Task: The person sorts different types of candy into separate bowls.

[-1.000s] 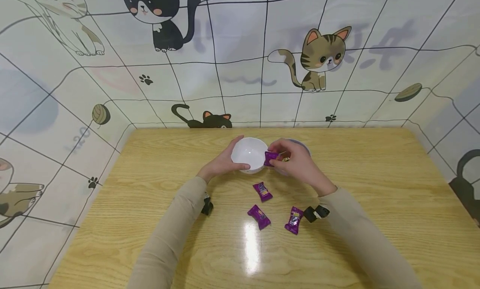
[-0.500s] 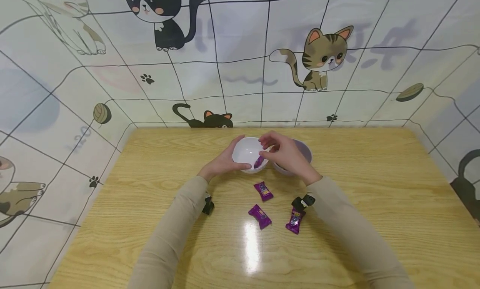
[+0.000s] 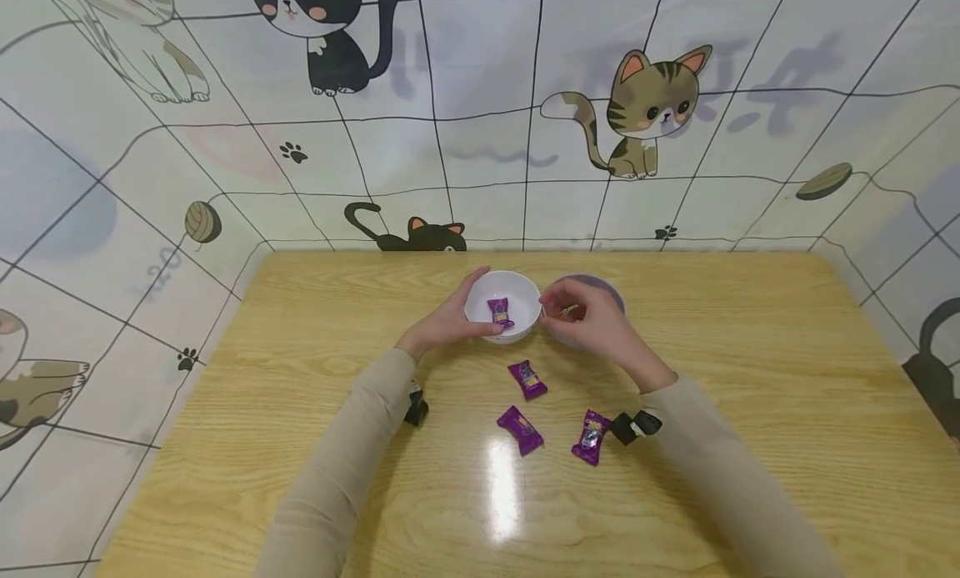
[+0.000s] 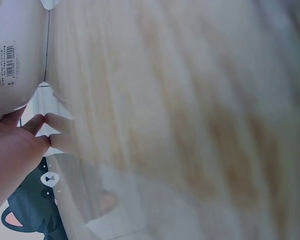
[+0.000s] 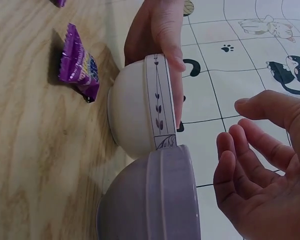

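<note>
My left hand (image 3: 450, 318) grips the white bowl (image 3: 517, 284) at its left side, the thumb at the front rim. One purple-wrapped candy (image 3: 500, 312) lies inside that bowl. Just to the right stands a lavender bowl (image 3: 613, 293), its rim touching or nearly touching the white one in the right wrist view. My right hand (image 3: 598, 324) hovers over the lavender bowl and hides much of it. Between the fingers shows a bit of something orange and yellow inside. The right wrist view shows this hand (image 5: 262, 167) loosely curled, thumb apart from the fingers, holding nothing.
Three more purple candies lie on the wooden table (image 3: 300, 353): one (image 3: 527, 379) before the white bowl, one (image 3: 520, 430) nearer, and one (image 3: 591, 436) by the right wrist's black camera (image 3: 634, 426). A cat-patterned backdrop (image 3: 480, 186) rises behind the table.
The purple candy pinched in my right hand was carried left and let go into the white bowl. That hand has since moved back right over the lavender bowl. My left hand stays put.
</note>
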Demonstrator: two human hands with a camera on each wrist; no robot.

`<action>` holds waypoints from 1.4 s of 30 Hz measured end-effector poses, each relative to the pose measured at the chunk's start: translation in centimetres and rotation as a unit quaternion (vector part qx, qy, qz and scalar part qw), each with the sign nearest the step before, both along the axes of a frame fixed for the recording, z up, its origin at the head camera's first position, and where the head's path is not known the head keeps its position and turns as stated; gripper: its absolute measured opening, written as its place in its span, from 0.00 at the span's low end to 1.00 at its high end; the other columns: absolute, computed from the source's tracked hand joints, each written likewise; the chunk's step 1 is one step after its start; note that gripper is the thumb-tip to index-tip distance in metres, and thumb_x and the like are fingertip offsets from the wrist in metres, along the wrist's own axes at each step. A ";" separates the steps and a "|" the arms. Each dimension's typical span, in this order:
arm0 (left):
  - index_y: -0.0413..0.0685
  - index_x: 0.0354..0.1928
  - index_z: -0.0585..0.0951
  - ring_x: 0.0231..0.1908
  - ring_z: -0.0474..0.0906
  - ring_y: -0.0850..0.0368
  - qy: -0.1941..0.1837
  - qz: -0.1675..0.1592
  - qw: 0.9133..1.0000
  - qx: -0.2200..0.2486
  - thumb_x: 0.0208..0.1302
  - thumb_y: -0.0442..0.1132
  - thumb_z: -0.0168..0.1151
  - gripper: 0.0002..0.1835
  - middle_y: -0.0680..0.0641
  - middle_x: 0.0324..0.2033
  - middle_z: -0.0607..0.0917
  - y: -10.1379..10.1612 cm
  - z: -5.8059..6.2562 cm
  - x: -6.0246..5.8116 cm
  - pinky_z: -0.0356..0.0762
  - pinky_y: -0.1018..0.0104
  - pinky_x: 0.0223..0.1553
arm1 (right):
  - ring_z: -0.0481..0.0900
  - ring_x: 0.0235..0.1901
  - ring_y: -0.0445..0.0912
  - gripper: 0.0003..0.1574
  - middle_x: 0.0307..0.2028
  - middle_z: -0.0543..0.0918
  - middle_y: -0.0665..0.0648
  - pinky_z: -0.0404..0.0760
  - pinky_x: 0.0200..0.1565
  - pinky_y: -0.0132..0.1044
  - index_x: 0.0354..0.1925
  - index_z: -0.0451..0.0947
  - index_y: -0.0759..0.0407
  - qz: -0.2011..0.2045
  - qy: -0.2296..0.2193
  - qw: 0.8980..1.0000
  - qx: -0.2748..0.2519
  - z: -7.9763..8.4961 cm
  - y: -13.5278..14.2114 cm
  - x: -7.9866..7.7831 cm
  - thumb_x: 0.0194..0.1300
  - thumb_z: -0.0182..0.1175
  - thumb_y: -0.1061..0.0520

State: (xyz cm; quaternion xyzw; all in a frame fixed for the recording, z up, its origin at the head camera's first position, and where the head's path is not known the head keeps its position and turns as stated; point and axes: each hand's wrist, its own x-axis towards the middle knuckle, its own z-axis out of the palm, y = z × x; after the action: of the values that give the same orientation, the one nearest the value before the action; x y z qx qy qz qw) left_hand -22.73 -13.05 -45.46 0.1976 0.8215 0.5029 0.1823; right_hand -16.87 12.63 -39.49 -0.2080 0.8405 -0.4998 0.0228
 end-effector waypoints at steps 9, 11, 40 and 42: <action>0.58 0.76 0.45 0.68 0.56 0.45 0.000 -0.002 1.000 -0.003 0.54 0.40 0.73 0.55 0.42 0.70 0.57 0.0 0.1 0.0 0.54 0.50 0.67 | 0.79 0.38 0.49 0.14 0.38 0.82 0.59 0.81 0.39 0.39 0.44 0.79 0.66 0.022 -0.001 1.000 -0.002 -0.6 1.3 2.2 0.58 0.66 0.68; 0.58 0.76 0.45 0.68 0.56 0.45 0.000 -0.002 1.000 -0.002 0.54 0.40 0.73 0.55 0.42 0.70 0.57 0.0 0.1 0.0 0.54 0.50 0.67 | 0.79 0.37 0.48 0.14 0.38 0.82 0.60 0.81 0.39 0.38 0.44 0.79 0.66 0.028 -0.005 1.000 -0.003 -0.7 1.5 2.6 0.58 0.66 0.69; 0.42 0.76 0.44 0.69 0.52 0.37 -0.013 -0.017 1.000 0.012 0.57 0.33 0.70 0.53 0.33 0.70 0.54 0.4 3.8 1.8 0.50 0.46 0.68 | 0.78 0.39 0.44 0.14 0.39 0.82 0.52 0.80 0.41 0.37 0.43 0.80 0.61 0.186 -0.041 0.975 0.113 -3.8 5.4 5.4 0.56 0.67 0.66; 0.45 0.76 0.44 0.69 0.53 0.38 -0.012 -0.015 1.000 0.012 0.56 0.35 0.71 0.54 0.35 0.70 0.55 0.3 3.3 1.6 0.50 0.47 0.68 | 0.77 0.39 0.44 0.15 0.40 0.82 0.51 0.79 0.40 0.37 0.44 0.80 0.59 0.197 -0.034 0.973 0.116 -4.0 5.7 5.6 0.57 0.68 0.64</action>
State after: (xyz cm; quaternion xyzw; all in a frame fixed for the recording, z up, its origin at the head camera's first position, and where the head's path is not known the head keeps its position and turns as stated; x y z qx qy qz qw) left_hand -21.16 -12.73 -42.21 0.2061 0.8102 0.5119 0.1979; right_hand -11.28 18.34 -43.51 -0.3488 0.8338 -0.3915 0.1730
